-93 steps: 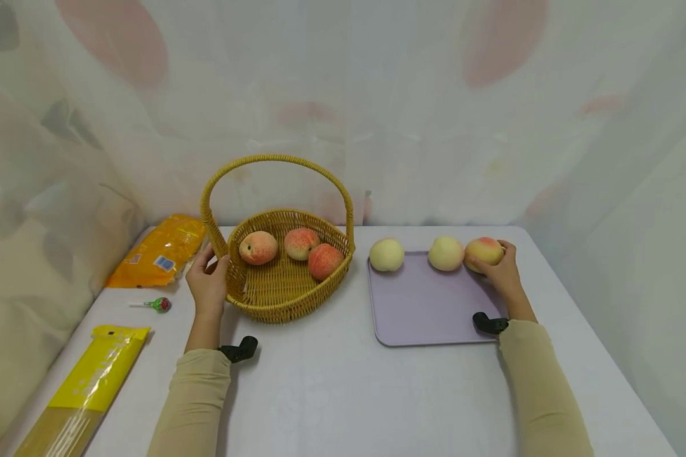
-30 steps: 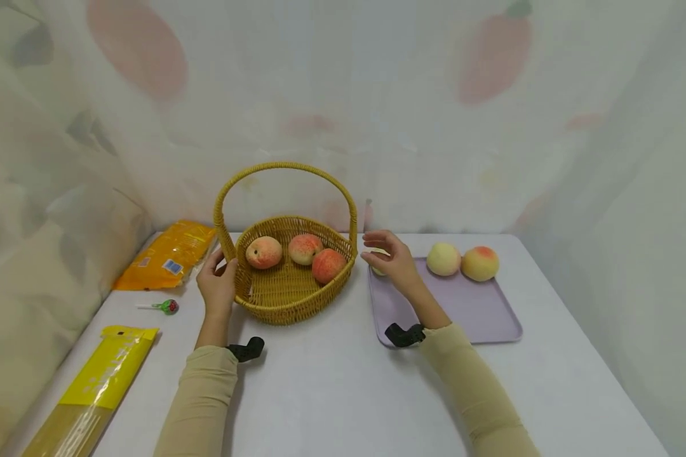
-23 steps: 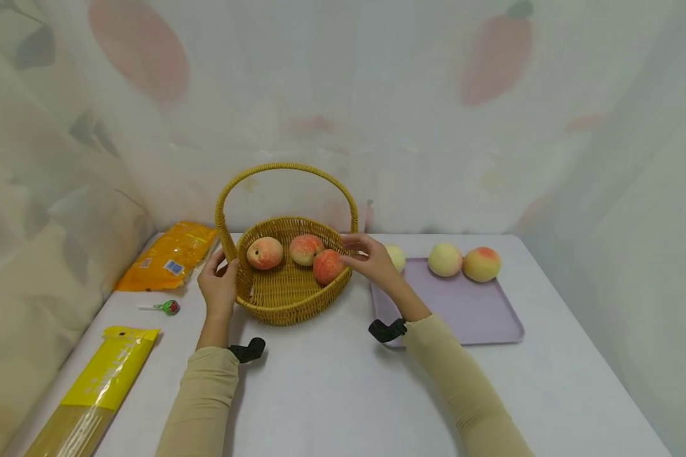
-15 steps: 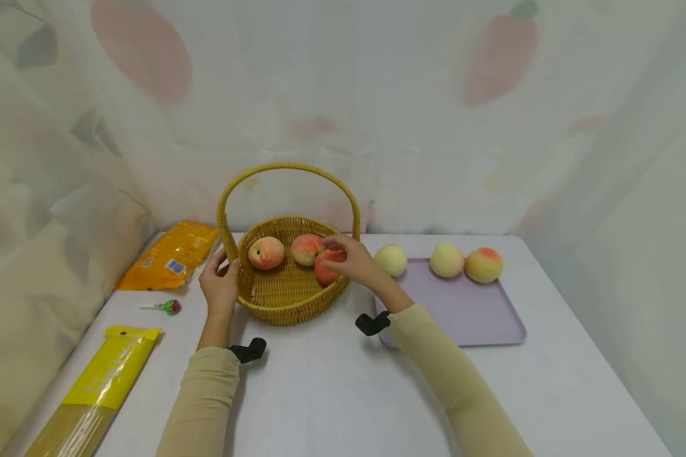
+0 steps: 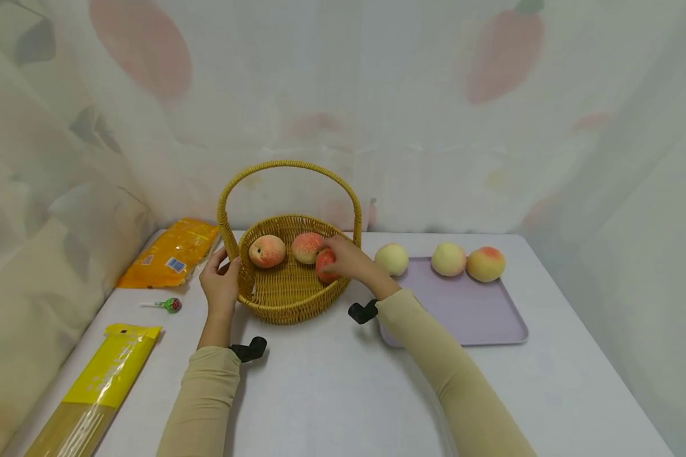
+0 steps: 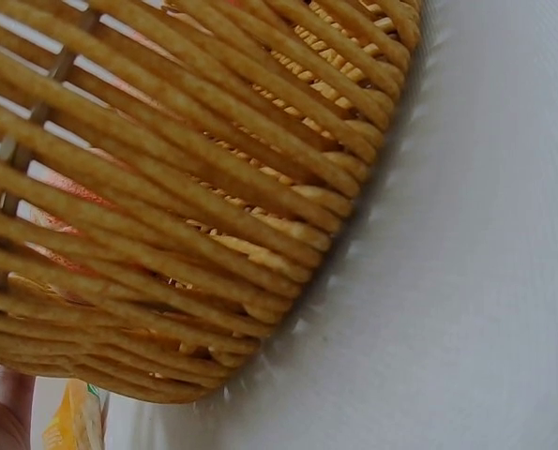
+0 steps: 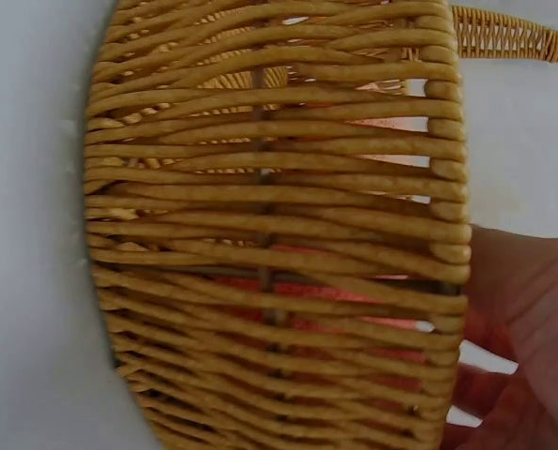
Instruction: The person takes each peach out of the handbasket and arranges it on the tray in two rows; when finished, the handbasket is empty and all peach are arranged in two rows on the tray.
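A wicker basket (image 5: 291, 312) with a tall arched handle stands left of the middle in the head view, holding three peaches. My left hand (image 5: 220, 292) grips its left side near the foot of the handle; some of its fingers are hidden behind the wicker. Reaching over the right rim, my right hand (image 5: 351, 259) grips the reddest peach (image 5: 324, 265), thumb in front and fingers over the top. Beside that peach lie a speckled peach (image 5: 307, 247) and a paler one (image 5: 267, 252). In the right wrist view the basket wall covers most of the gripped peach.
A lilac tray (image 5: 463, 317) lies right of the basket, with a pale peach (image 5: 391, 259), another pale peach (image 5: 448, 259) and a yellow-red one (image 5: 486, 264) along its back. On the left are an orange bag (image 5: 171, 254), a lollipop (image 5: 171, 305) and a yellow noodle packet (image 5: 100, 377).
My right hand has left the yellow-red peach at the tray's back right, moved left into the basket and closed round the red peach. The left hand stays at the basket's side.
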### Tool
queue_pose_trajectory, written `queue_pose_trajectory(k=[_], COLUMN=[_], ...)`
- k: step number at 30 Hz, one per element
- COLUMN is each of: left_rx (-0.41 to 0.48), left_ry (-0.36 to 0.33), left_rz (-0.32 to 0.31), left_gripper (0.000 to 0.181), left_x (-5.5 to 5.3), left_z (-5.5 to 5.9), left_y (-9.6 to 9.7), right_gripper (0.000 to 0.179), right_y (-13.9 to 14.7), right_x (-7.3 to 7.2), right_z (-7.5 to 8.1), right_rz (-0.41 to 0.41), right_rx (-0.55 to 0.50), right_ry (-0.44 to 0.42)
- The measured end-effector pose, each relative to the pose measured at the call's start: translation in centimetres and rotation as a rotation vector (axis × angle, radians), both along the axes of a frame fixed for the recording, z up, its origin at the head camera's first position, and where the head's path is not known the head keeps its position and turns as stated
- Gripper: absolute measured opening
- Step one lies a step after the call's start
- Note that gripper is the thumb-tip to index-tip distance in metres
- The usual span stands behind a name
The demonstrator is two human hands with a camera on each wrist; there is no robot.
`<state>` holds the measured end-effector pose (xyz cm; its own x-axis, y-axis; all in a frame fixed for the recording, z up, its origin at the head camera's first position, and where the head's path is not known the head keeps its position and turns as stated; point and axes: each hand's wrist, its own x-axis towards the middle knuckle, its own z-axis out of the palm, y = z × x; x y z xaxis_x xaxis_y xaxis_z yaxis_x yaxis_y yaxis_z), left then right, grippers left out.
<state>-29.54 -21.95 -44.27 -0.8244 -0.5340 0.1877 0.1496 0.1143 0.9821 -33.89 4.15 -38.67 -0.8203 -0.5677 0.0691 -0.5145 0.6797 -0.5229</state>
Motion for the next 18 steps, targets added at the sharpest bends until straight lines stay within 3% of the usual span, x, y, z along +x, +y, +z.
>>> queue_pose_trajectory(k=[8, 18], left_rx=[0.003, -0.001], left_ry=[-0.005, -0.015], left_rz=[-0.008, -0.004], left_gripper=[0.036, 0.036], left_x=[-0.1, -0.1], left_z=[-0.2, -0.1], left_y=[0.0, -0.1], right_gripper=[0.052, 0.064], right_y=[-0.9, -1.3], right_x=[-0.6, -1.0], right_z=[0.4, 0.2], right_rz=[-0.02, -0.003], right_rx=[0.193, 0.339], right_ry=[-0.057, -0.081])
